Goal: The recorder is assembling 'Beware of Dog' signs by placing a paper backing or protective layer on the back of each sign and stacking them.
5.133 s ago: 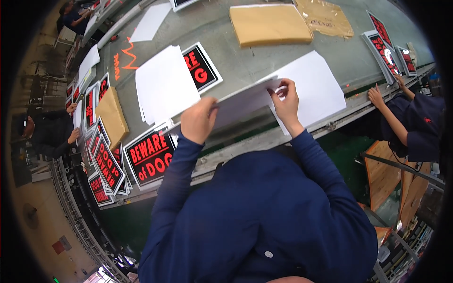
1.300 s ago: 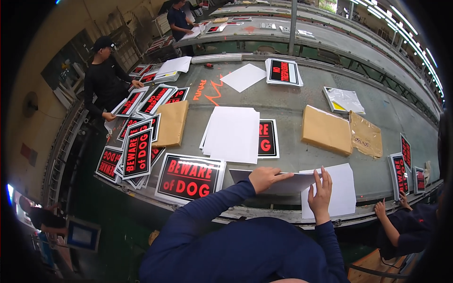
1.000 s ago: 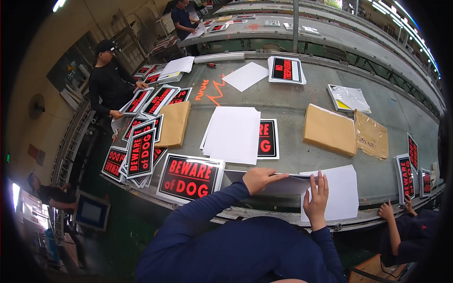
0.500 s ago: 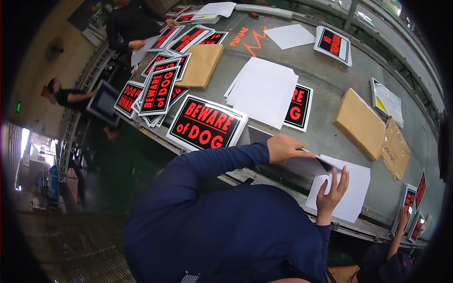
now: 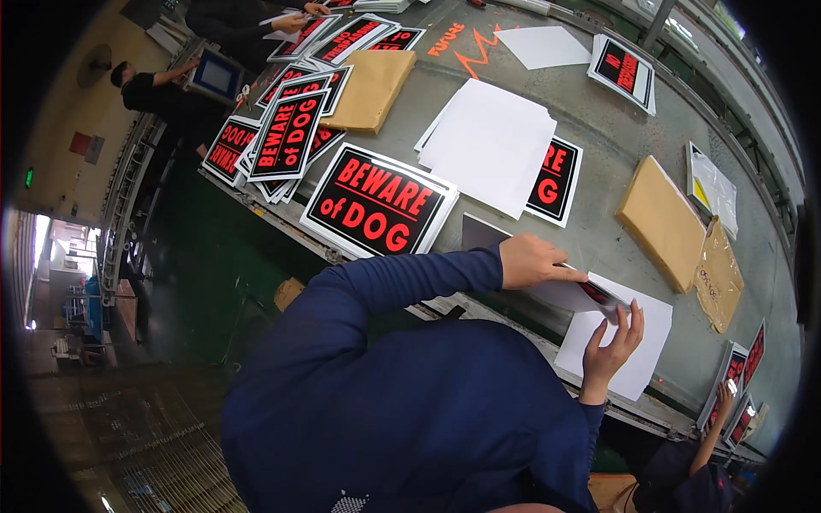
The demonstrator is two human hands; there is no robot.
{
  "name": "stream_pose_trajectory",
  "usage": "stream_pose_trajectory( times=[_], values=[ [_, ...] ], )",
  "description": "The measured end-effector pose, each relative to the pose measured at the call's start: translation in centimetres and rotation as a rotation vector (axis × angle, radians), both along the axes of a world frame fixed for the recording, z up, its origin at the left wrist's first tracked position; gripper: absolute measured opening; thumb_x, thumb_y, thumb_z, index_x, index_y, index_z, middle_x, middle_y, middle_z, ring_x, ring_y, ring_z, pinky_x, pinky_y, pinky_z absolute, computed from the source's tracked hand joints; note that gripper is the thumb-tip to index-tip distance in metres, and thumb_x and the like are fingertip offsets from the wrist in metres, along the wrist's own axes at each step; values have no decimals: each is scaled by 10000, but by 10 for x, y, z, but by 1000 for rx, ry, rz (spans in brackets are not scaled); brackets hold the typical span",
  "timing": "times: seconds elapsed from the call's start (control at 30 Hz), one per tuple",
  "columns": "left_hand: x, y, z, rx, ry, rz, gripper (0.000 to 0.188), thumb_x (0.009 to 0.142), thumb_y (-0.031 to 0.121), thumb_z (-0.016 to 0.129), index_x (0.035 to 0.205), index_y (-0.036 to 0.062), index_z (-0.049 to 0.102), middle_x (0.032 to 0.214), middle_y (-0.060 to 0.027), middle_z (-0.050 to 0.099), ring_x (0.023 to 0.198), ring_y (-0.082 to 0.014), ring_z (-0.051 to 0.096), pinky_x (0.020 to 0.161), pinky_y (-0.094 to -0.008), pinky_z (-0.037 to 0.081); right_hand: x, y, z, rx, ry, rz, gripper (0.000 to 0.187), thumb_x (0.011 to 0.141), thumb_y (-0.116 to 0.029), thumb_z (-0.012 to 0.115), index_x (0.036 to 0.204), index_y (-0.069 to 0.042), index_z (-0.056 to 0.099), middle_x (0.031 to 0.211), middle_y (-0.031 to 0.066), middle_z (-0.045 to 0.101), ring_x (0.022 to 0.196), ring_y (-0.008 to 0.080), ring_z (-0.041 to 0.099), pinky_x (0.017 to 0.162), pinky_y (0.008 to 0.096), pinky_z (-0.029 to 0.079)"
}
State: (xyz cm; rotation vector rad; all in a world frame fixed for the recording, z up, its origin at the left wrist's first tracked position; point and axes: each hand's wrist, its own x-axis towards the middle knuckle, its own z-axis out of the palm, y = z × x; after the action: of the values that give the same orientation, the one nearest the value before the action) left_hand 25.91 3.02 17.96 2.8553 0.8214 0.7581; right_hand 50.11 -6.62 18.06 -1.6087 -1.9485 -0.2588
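Observation:
My left hand [image 5: 532, 261] pinches the upper edge of a thin sign [image 5: 605, 296], which is tilted nearly edge-on so only a strip of its black and red face shows. At the sign's right end is my right hand [image 5: 611, 349], its fingertips at the edge and its thumb apart from the fingers. Under the sign and the right hand lies a white sheet [image 5: 646, 346]. A grey panel [image 5: 481, 232] sits beside my left wrist. Left of it is a neat stack of black signs with red lettering [image 5: 380, 201].
A pile of white sheets [image 5: 496, 145] partly covers another sign [image 5: 556, 181]. Brown paper packages [image 5: 663, 224] [image 5: 369, 90] lie to the right and far left. More signs [image 5: 291, 137] are heaped at left. Co-workers stand at the far left and lower right, one hand [image 5: 725, 398] on signs.
The view has shifted slightly. Both my hands keep their places at the tilted sign, the right fingers now nearer its corner. At far left, a person carrying a framed screen has moved farther away.

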Motion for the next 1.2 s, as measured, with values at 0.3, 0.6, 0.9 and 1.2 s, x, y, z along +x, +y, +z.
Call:
stream_pose_trajectory(
  times=[0.3,0.6,0.9,1.2],
  values=[
    [7,2,0,-48,-27,-51,602,731,86,529,1281,329,496,844,-33,587,693,-204,607,591,-312,503,7,-3,-4,34,157,-27,430,746,19,582,1170,-22,526,1256,157,492,1194,353,426,1004,430,323],
    [11,3,18,-72,37,-48,614,673,-32,529,1214,254,578,827,-30,620,633,-204,581,558,-308,474,12,0,-9,46,199,-72,373,705,9,608,1061,-95,578,1207,77,537,1146,305,469,939,391,389],
    [15,-2,15,-17,64,-58,594,687,-35,527,1208,246,583,830,-10,618,608,-176,560,537,-284,455,17,-10,-13,53,186,-82,372,714,14,598,1062,-117,585,1231,72,531,1162,283,463,939,384,391],
    [12,-5,15,-53,48,-34,588,701,-23,555,1246,198,546,803,-20,616,599,-187,553,537,-300,454,11,-7,-3,47,216,-91,442,701,-39,637,1127,-107,543,1191,77,523,1132,295,461,965,407,363]
  ],
)
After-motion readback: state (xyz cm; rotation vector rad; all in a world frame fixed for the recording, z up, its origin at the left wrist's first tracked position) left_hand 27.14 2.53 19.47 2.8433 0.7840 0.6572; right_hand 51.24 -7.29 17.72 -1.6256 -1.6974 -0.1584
